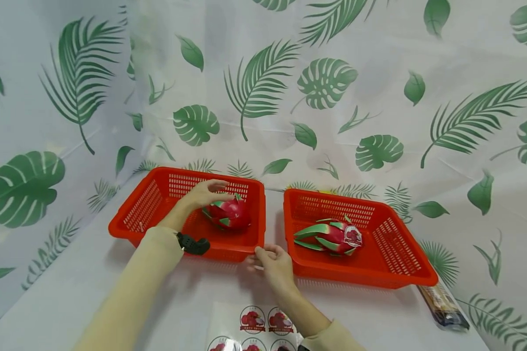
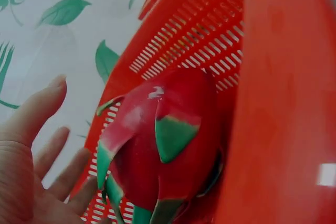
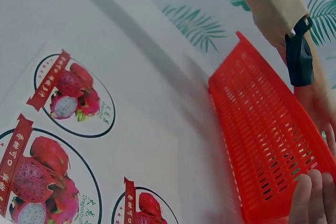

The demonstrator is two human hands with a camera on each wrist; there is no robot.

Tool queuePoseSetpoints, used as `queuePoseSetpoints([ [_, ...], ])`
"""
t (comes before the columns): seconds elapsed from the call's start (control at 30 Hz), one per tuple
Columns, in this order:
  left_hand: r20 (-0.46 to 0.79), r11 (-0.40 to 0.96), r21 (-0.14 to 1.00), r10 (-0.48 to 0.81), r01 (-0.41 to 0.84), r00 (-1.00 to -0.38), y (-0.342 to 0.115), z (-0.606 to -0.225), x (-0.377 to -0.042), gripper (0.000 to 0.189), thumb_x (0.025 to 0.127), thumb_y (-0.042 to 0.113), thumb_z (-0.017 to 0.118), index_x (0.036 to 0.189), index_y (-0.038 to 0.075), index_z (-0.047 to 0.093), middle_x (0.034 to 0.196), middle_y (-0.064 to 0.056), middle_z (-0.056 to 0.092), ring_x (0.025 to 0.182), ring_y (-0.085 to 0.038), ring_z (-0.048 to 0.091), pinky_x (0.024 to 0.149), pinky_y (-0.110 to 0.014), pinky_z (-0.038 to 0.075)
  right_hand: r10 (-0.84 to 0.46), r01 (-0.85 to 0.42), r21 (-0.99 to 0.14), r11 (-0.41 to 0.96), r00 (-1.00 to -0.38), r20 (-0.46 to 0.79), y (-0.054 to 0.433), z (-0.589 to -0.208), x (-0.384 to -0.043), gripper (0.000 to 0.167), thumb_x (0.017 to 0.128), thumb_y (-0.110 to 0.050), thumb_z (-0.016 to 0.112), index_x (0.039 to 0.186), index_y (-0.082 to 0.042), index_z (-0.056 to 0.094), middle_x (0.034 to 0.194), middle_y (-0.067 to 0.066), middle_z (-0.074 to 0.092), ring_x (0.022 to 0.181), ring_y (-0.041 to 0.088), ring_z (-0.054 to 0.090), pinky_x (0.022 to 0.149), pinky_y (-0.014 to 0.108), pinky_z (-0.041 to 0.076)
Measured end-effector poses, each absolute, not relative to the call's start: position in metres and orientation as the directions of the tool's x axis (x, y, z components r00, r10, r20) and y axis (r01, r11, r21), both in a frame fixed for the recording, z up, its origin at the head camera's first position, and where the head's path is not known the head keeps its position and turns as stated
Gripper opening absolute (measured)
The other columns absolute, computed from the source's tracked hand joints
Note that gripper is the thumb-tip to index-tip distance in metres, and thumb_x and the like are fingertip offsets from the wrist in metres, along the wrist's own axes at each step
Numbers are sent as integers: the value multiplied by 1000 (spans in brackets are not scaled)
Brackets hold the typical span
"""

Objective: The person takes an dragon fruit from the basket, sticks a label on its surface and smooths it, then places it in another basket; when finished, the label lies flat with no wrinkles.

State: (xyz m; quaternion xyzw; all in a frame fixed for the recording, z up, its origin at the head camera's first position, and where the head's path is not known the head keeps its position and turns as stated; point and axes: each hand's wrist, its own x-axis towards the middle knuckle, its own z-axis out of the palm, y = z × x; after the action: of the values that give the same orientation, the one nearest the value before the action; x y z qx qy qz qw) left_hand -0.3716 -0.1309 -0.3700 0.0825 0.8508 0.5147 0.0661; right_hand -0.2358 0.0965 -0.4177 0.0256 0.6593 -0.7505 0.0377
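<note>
The right basket (image 1: 342, 271), holding a labelled fruit (image 1: 328, 236), stands just beside the left basket (image 1: 233, 254); a sticker sheet (image 1: 252, 319) lies in front. The right hand (image 1: 276, 268) pinches the left basket's corner rim, by the narrow gap. The dragon fruit (image 1: 232, 214) sits inside, floor room to its left — the left hand (image 1: 204, 194), fingers loosely spread, is beside it.

Red baskets (image 1: 355, 274), crimson-green dragon fruits (image 1: 331, 237), green-leafed white cloth (image 1: 158, 122)
</note>
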Motion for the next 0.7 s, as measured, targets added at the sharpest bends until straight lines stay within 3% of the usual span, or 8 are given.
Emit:
queuePoseSetpoints([
  [0.27,-112,442,897,239,5,-965,-128,-377,-374,80,80,44,71,145,14,36,147,-13,34,130,-33,32,103,-54,30,-38,91,-987,-135,-995,-87,98,-419,-235,29,94,-15,58,111,4,45,93,25,67,78,31,69,70,38,55],
  [0.7,-216,548,836,350,13,-912,-137,-379,-383,83,76,33,77,146,19,35,139,-18,36,123,-39,34,94,-49,42,-29,114,-987,-111,-993,-111,100,-419,-235,31,93,-18,61,111,3,46,96,26,66,81,32,68,70,36,55],
])
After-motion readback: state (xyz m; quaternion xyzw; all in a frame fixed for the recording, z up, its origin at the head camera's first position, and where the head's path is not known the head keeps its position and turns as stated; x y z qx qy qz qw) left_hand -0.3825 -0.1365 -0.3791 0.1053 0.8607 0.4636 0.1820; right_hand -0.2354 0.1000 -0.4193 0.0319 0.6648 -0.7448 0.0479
